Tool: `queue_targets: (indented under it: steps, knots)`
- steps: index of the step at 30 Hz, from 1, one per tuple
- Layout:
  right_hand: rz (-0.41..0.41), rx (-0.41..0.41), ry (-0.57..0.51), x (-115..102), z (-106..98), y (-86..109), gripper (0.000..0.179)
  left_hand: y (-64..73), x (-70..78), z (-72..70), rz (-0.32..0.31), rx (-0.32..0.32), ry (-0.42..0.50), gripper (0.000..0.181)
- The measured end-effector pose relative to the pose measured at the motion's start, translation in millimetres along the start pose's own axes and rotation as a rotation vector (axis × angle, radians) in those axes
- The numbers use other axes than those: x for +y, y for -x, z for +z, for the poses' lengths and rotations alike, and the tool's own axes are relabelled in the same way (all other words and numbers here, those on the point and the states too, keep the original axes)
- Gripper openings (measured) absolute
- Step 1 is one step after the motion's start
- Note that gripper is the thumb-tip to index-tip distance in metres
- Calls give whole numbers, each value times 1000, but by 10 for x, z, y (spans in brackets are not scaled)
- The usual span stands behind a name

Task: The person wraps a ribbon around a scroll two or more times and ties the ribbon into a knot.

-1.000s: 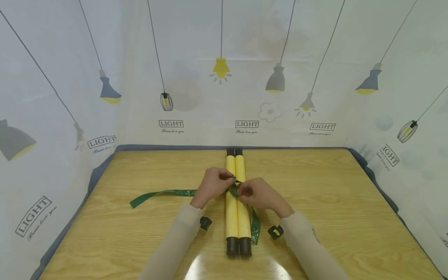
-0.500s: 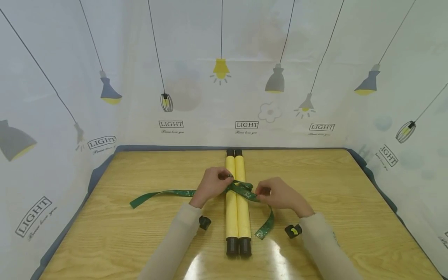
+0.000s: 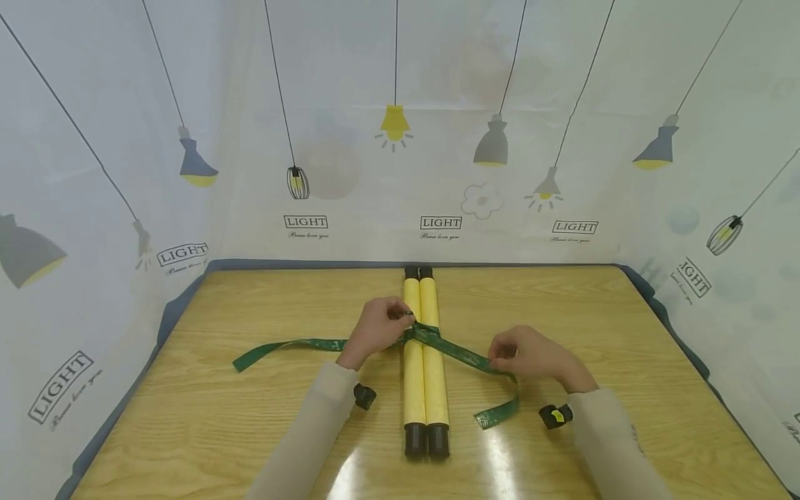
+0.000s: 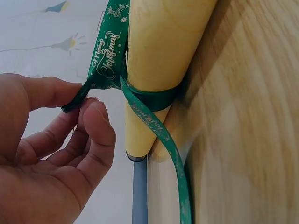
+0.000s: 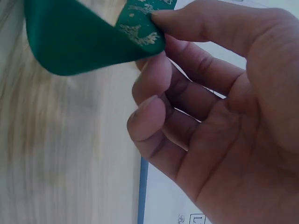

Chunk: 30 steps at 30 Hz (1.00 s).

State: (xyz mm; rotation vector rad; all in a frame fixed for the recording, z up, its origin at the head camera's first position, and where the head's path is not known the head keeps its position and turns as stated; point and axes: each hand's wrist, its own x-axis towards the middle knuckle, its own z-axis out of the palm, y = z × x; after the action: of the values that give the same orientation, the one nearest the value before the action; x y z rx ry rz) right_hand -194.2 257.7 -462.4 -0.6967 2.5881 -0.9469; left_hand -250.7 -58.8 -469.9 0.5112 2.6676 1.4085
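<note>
Two yellow tubes [image 3: 425, 382] with dark end caps lie side by side, pointing away from me on the table. A green ribbon [image 3: 459, 352] with pale lettering wraps around them near the middle. My left hand [image 3: 378, 326] is over the tubes' left side, pinching a small folded piece of ribbon [image 4: 76, 100] between thumb and fingers. To the right of the tubes, my right hand [image 3: 537, 357] pinches the ribbon's right length, stretched out from the wrap. Past the fingers that end droops toward the table. The other ribbon tail [image 3: 262, 353] runs out to the left.
The wooden table [image 3: 187, 417] is enclosed by a pale cloth [image 3: 362, 236] printed with hanging lamps, at the back and both sides. The tubes' far caps reach the back edge. Small black devices [image 3: 555, 416] sit at both wrists.
My right hand has moved away from the tubes to the right, drawing the ribbon out; a loop over the tubes has flattened into a straight length. The left hand has hardly moved.
</note>
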Motion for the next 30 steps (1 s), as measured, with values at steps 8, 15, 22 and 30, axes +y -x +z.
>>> queue_targets:
  steps: [8,15,22,30]
  knots:
    - [22,-32,1,8,7,-30,6,-13,-7,25,44,-4,-18,8]
    - [18,16,0,-121,18,-187,7,-36,-48,68,192,2,-140,20]
    - [-1,120,35,-294,50,-446,5,-38,-4,67,450,25,-239,33]
    - [-25,208,71,-391,183,-729,17,6,-4,-18,381,-173,-242,13]
